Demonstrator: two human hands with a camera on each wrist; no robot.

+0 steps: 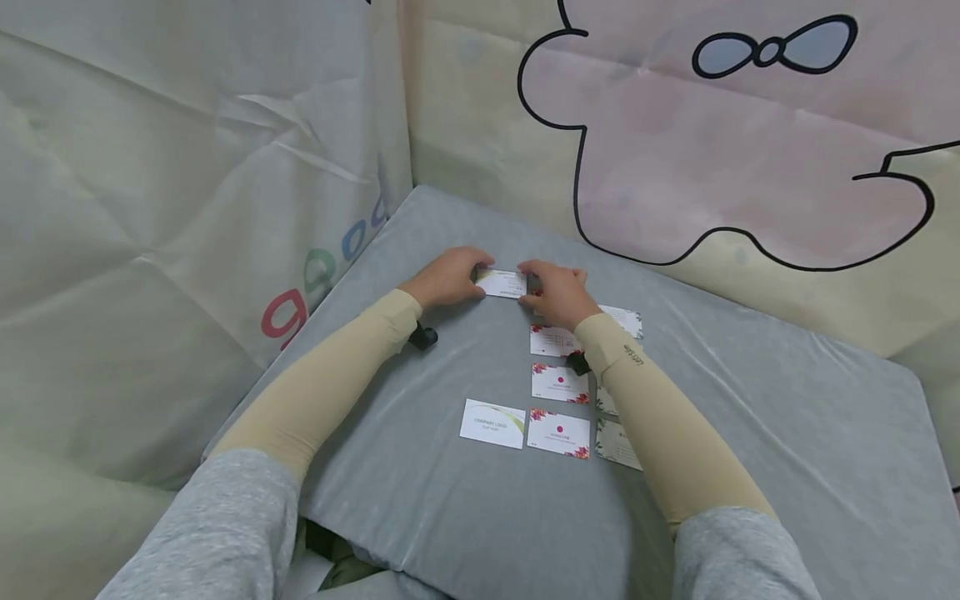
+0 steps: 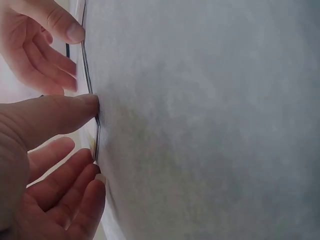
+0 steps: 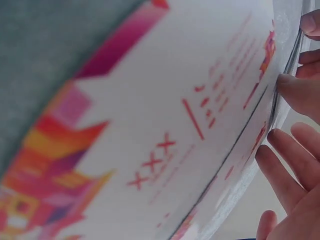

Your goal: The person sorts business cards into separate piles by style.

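Observation:
A white business card [image 1: 502, 283] with small print lies between my two hands near the far part of the table. My left hand [image 1: 450, 275] pinches its left end between thumb and fingers, and my right hand [image 1: 561, 292] holds the right end the same way. Seen edge-on in the left wrist view, the card is a thin line by the thumb [image 2: 75, 112]. Below the right hand, red floral cards [image 1: 560, 382] form a column. One of them, a floral card [image 3: 165, 140], fills much of the right wrist view.
A white card with a green curve [image 1: 492, 422] lies at the near left of the layout. Leaf-patterned cards [image 1: 617, 442] stand in a column at the right, partly hidden by my right forearm. The grey cloth-covered table [image 1: 787, 433] meets printed curtains behind and at left.

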